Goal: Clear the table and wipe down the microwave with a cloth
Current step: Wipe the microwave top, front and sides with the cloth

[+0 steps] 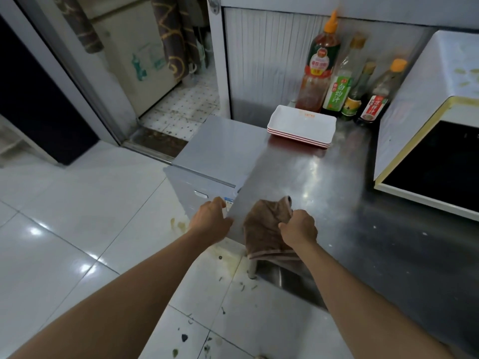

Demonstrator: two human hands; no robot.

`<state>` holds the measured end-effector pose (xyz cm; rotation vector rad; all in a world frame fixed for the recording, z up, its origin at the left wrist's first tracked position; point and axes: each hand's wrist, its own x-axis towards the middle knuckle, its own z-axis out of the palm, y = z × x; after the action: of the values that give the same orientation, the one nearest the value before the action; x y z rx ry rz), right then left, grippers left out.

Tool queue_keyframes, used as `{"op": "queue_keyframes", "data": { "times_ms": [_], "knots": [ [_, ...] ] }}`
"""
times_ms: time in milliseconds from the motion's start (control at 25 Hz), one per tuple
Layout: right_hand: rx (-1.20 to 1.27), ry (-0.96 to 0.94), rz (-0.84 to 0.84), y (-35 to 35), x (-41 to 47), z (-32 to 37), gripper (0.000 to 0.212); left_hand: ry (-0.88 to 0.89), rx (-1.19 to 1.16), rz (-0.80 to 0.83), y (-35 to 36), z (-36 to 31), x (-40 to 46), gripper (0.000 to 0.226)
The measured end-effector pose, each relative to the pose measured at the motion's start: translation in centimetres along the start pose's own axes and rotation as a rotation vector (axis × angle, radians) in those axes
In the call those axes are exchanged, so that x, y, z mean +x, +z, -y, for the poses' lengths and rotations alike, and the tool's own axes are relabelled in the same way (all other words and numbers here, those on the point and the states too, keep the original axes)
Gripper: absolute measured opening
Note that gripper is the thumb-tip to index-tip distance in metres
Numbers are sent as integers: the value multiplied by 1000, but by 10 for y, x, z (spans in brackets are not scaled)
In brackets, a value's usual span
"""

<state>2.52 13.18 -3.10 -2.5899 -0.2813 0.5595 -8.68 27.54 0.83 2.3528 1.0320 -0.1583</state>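
Head view: right hand (pixel 298 229) grips brown cloth (pixel 264 229), limp and light, bunched at its 1 o'clock corner; left hand (pixel 210 218) curls over table (pixel 298 172) edge.

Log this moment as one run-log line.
right hand grips brown cloth at table edge | left hand at table corner | microwave unwiped

The cloth (pixel 264 229) is plain brown. The table (pixel 324 182) is bare grey steel. The microwave (pixel 425 104) is white with yellowed trim and a black door. 3 stacked trays (pixel 302 124) are white with red rims. The floor tiles (pixel 77 203) are glossy white, flecked with green scraps.
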Motion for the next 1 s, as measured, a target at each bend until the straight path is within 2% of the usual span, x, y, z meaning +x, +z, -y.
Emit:
{"op": "queue_keyframes", "data": {
  "times_ms": [200, 320, 440, 640, 840, 1000],
  "knots": [
    [195, -66, 86, -25, -31, 13, 32, 42, -32, 18, -21, 9, -12, 43],
    [328, -69, 34, -52, -57, 25, 22, 84, -26, 47, -38, 4, -25, 41],
    [451, -120, -43, -86, -86, 37, 18, 91, -139, 69, -51, -7, -43, 37],
    [625, -174, -147, -140, -127, 53, 31, 63, -608, 231, -82, -51, -78, 37],
    [689, -219, -164, -182, -158, 45, 41, 93, -950, 344, -100, -100, -104, 8],
    [702, -228, -191, -209, -168, 15, 72, 199, -1010, 336, -104, -132, -118, 36]
  ]
}}
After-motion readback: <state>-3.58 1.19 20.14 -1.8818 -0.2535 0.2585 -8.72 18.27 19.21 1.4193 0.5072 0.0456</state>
